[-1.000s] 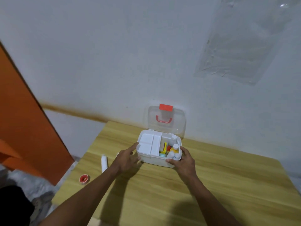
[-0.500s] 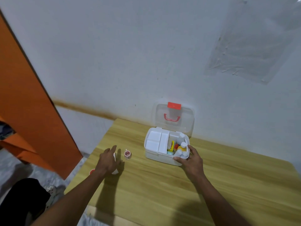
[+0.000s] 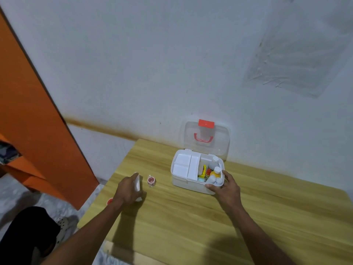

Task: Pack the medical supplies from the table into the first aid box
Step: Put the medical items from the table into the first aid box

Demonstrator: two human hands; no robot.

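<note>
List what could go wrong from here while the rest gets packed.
1. The small red item sits near the edge of the table, beside the wrist of the left hand; lifting the white tube might knock it off.
2. The right compartment of the first aid box is already crowded with bottles, so the tube may not fit flat.
3. The small round jar near the tube could roll if bumped.

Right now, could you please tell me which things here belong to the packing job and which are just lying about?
For the job: box, held by the right hand; tube in the left hand; small roll; red cap; bottles already packed.
Lying about: orange panel; plastic sheet; shoe.
</note>
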